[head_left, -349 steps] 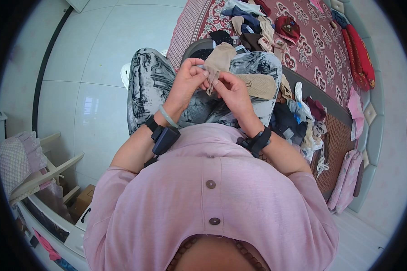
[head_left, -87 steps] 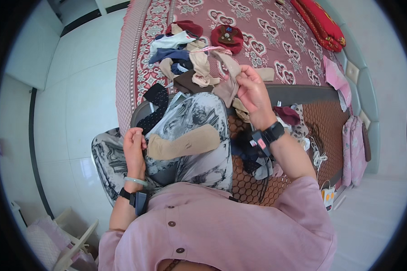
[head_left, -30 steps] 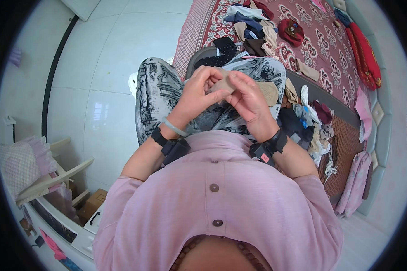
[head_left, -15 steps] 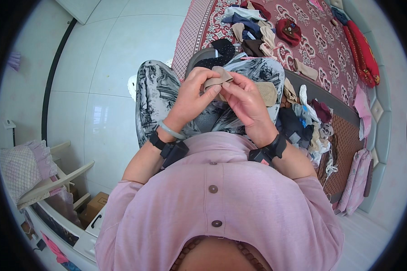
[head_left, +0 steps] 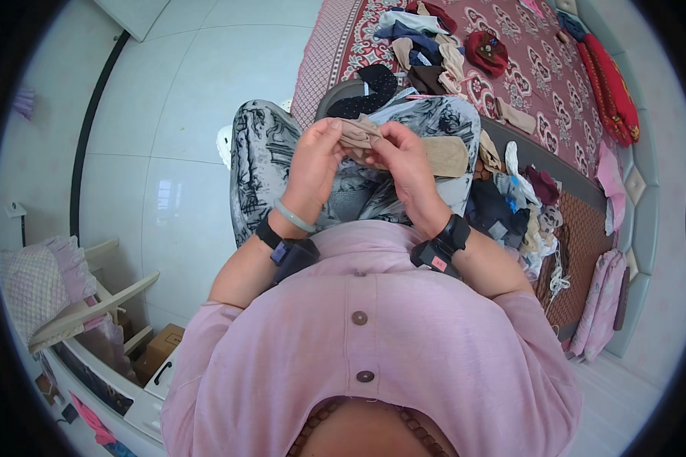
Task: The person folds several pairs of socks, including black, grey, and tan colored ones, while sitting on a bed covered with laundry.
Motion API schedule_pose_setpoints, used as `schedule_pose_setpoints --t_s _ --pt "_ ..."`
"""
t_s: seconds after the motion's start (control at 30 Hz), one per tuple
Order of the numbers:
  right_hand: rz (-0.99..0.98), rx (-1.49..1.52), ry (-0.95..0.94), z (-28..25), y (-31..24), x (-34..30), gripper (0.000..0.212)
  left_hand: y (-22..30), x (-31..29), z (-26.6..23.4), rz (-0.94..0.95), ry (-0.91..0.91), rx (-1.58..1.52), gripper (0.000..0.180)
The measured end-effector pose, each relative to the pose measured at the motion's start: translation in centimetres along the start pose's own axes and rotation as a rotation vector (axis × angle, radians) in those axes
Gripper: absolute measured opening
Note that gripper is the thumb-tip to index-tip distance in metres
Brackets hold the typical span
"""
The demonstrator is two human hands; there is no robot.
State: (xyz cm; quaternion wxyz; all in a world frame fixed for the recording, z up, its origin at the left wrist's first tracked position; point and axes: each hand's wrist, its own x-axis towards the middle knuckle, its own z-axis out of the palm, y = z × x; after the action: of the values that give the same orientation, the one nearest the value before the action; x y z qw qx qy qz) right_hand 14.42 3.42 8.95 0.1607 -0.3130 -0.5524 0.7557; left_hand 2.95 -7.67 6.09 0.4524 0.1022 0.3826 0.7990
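Both my hands pinch a bunched beige sock (head_left: 358, 133) above my lap. My left hand (head_left: 318, 156) has its thumb and fingers closed on the left end of the cloth. At its other end, my right hand (head_left: 404, 156) grips the fabric between thumb and fingertips. The sock's folds are crumpled between the hands, and part of it is hidden by the fingers. Just right of my right hand, a flat beige cloth piece (head_left: 445, 156) lies on my patterned trouser leg. A black dotted cloth (head_left: 373, 87) lies beyond my hands.
On the right, a pile of mixed socks and cloths (head_left: 514, 206) lies on the brown mat (head_left: 579, 244). More clothes (head_left: 419, 46) and a dark red hat (head_left: 486, 53) rest on the red patterned bedspread (head_left: 541, 84). A white wooden chair (head_left: 99, 312) stands at left.
The sock has gone from a held-open, looped shape to a gathered bunch. My hands have moved slightly apart, the left one turning its thumb upward.
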Motion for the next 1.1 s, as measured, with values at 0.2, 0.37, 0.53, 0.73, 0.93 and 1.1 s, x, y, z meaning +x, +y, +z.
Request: schedule_pose_setpoints --t_s 0.2,0.37,0.53,0.73,0.93,1.1 --pt "0.051 0.049 0.014 0.3 0.8 0.4 0.005 -0.3 0.3 -1.3 -0.079 -0.091 -0.421 0.026" --pt "0.017 0.397 0.052 1.1 -0.3 0.5 0.005 0.2 0.1 -0.9 -0.12 -0.123 -0.444 0.025" --pt "0.088 0.541 -0.023 0.5 -0.2 0.7 0.006 0.0 0.2 -1.2 -0.099 -0.103 -0.391 0.026" --pt "0.175 0.527 -0.21 0.4 -1.1 0.5 0.012 0.4 0.4 -0.9 -0.091 -0.023 -0.332 0.022" --pt "0.159 0.397 -0.083 0.4 -2.0 1.2 0.013 1.3 0.1 -1.1 -0.182 -0.278 -0.173 0.021" --pt "0.165 0.293 -0.014 0.0 -2.1 1.7 0.014 2.4 -0.9 0.7 -0.148 -0.357 0.138 0.033"
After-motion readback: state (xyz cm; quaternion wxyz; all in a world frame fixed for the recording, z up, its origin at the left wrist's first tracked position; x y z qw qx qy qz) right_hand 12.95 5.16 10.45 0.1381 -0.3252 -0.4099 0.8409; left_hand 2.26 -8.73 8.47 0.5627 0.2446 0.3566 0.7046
